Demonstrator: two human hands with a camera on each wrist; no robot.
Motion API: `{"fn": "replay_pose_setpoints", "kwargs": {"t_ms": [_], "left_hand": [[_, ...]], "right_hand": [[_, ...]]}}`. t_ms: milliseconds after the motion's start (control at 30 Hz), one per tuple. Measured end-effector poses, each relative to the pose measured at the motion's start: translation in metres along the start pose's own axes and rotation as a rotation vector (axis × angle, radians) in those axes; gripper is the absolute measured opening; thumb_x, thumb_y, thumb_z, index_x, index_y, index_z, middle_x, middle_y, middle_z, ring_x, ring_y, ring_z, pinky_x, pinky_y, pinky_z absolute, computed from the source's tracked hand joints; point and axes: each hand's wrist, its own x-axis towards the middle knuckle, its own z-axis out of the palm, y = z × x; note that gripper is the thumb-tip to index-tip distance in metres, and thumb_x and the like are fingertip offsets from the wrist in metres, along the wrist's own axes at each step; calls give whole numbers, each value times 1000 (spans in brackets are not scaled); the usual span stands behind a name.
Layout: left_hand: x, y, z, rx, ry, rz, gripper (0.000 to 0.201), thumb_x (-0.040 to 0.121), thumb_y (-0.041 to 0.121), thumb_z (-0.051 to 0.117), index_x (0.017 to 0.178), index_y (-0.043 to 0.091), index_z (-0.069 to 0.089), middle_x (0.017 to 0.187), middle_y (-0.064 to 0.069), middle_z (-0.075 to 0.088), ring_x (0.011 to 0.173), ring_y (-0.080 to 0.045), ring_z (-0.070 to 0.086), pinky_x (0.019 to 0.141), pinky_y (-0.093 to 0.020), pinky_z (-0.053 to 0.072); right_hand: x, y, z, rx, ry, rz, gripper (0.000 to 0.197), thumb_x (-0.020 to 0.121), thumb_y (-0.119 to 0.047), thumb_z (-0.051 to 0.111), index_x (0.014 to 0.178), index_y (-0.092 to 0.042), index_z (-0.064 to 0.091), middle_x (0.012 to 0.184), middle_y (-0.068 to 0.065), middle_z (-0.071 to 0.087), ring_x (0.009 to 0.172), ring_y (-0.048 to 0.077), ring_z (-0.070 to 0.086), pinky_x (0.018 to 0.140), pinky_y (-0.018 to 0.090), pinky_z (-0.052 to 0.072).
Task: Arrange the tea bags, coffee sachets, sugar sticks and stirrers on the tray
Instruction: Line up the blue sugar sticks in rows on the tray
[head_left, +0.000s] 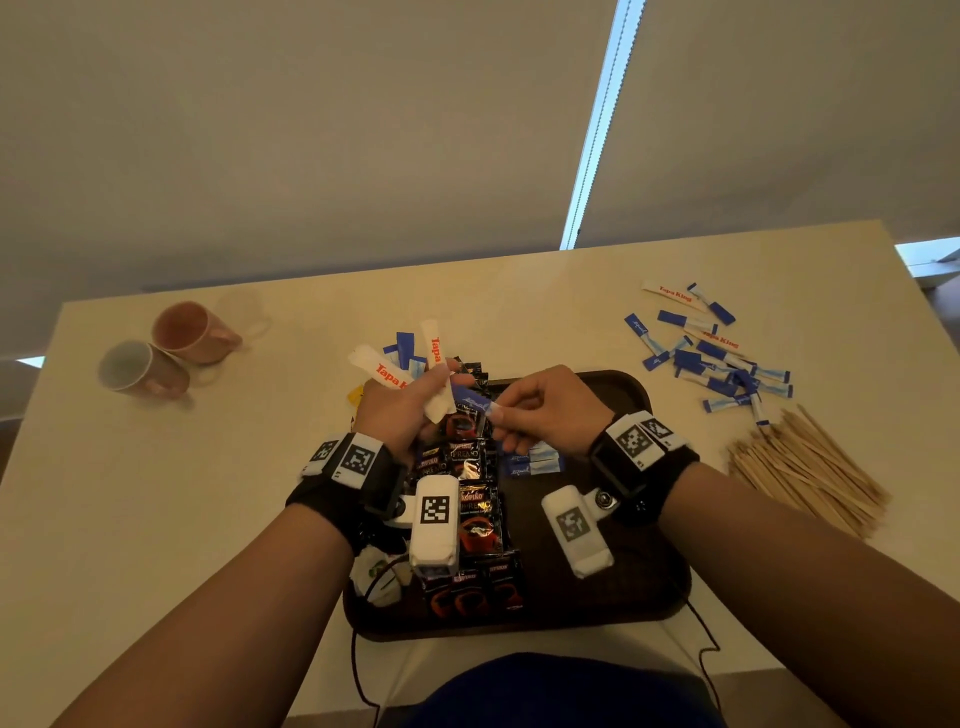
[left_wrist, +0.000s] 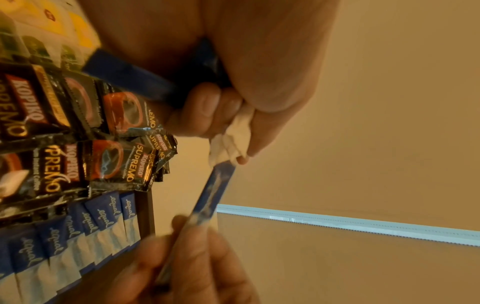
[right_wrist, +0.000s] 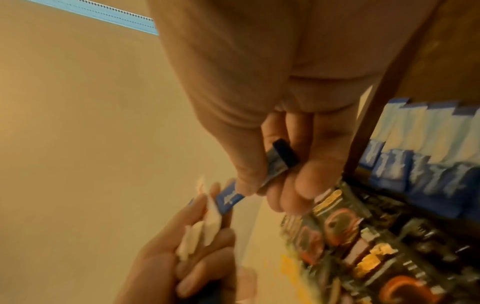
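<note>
My left hand (head_left: 410, 410) grips a bunch of sugar sticks (head_left: 387, 371) above the far left of the dark brown tray (head_left: 618, 587): white ones with red print and several blue ones. My right hand (head_left: 530, 415) pinches one blue sugar stick (head_left: 475, 404) whose other end is still among the left hand's sticks (left_wrist: 228, 142). In the wrist views the blue stick (left_wrist: 211, 197) (right_wrist: 230, 198) spans the gap between both hands. Black coffee sachets (head_left: 470, 512) lie in a column on the tray's left, and a row of blue sugar sticks (head_left: 532, 462) lies beside them.
Two pink mugs (head_left: 171, 353) lie on their sides at the table's far left. A loose pile of blue and white sugar sticks (head_left: 711, 353) sits far right, with a heap of wooden stirrers (head_left: 805, 467) nearer. Yellow tea bags (head_left: 356, 396) peek out left of the tray.
</note>
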Motion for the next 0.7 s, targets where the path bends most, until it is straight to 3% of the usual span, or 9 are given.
{"fn": "replay_pose_setpoints", "kwargs": {"t_ms": [133,267,400,467,567,700], "left_hand": [[2,-1,-10,23,60,-22,15,99,22,60,102,12,71,101,-8,77,35,-8,33,37,-18,29],[0,-2,-10,38,58,-30,17,98,22,62,104,10,71,99,-8,77,39,-11,34,36,-18,29],[-3,-2,-6,26,18,-43,14,98,20,61,101,10,70,100,-10,77,45,-13,36,36,-17,29],[-4,-3,-6,31,7,-56,14,98,21,61,103,11,70,100,-9,77,53,-17,36,36,-17,30],[-5,-5,-4,41,11,-60,14,98,21,62,102,11,71,97,-9,78,54,-17,36,37,-17,30],[-6,-5,-3,70,-2,-28,13,98,21,61,101,12,71,93,-8,78,48,-15,35,37,-18,28]], "right_hand": [[1,36,-18,-445,34,64,8,89,-23,72,94,-18,68,79,-1,74,74,9,71,71,24,55],[3,64,-17,-752,-19,152,6,86,-28,75,86,-23,72,85,-10,64,83,8,60,71,20,45],[11,79,-6,-863,-84,258,8,85,-26,76,89,-20,75,96,-2,70,93,17,64,83,28,52],[15,81,-2,-902,-74,281,12,85,-27,76,93,-19,74,98,0,69,93,19,64,81,30,52],[17,83,1,-957,-60,247,15,83,-27,77,86,-18,65,92,1,64,89,21,61,76,31,52],[17,86,-2,-979,-23,173,18,84,-21,75,82,-18,57,95,5,62,89,23,59,79,33,52]]}}
